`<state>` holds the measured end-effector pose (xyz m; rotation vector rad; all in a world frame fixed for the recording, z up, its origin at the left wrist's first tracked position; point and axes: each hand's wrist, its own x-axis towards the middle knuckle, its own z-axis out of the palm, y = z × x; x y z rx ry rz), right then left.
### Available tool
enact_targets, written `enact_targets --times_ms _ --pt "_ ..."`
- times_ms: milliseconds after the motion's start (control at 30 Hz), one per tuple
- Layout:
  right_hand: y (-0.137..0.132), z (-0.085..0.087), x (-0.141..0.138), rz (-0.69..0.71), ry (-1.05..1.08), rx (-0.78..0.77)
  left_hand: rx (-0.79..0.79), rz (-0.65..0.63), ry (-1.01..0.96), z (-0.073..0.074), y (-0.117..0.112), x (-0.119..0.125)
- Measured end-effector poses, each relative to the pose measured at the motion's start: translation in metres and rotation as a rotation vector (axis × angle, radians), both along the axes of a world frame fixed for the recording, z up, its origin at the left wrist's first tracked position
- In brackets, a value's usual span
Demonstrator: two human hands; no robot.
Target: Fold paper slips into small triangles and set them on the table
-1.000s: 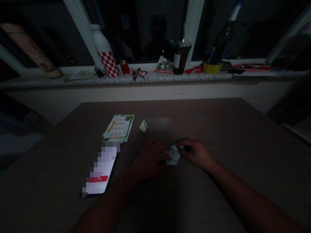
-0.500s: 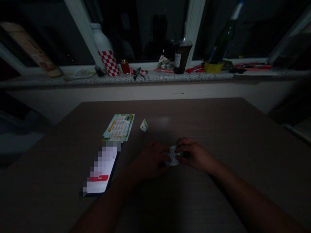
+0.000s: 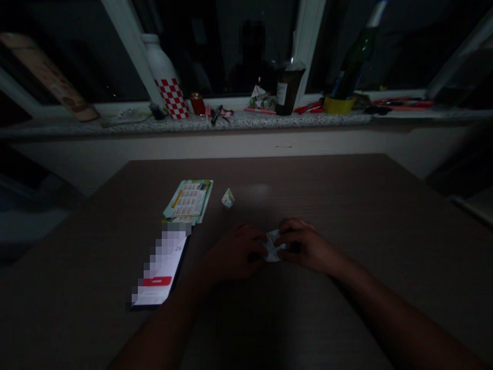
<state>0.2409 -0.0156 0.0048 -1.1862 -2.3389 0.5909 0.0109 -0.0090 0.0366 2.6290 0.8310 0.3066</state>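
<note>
A small piece of folded paper [image 3: 272, 247], pale with creases, lies on the table between my two hands. My left hand [image 3: 239, 252] grips its left edge, fingers bent and thumb close to the sheet. From the other side, my right hand [image 3: 308, 245] pinches the paper's right part with curled fingers. Both hands cover some of its edges, so its full outline is hidden. Beyond them stands a small folded paper piece [image 3: 228, 199] with a printed pattern.
Left of my hands are a stack of printed cards [image 3: 188, 199] and a phone [image 3: 164, 275] with a lit screen. A checkered bottle [image 3: 171, 92], a dark drink cup [image 3: 287, 92] and a green bottle [image 3: 352, 61] stand along the granite windowsill [image 3: 246, 122].
My left fingers and thumb have shifted slightly on the folded paper, and my right fingers have moved a little across it. The phone screen shows slightly different content.
</note>
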Motion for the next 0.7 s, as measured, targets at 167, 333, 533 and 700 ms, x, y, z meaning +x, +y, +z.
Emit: enact_targets --times_ms 167,333,533,700 --pt "-0.001 -0.001 -0.002 -0.018 -0.005 0.008 -0.008 0.006 0.004 0.001 0.0 0.002" --pt "-0.001 0.0 -0.002 -0.017 -0.023 0.014 -0.024 0.051 0.014 -0.002 0.003 0.004" --pt "-0.002 0.002 -0.004 -0.04 -0.036 0.007 -0.033 0.17 0.006 -0.013 0.005 0.011" --pt "-0.004 0.005 -0.005 -0.029 -0.045 -0.017 -0.028 0.266 0.036 -0.017 0.003 0.018"
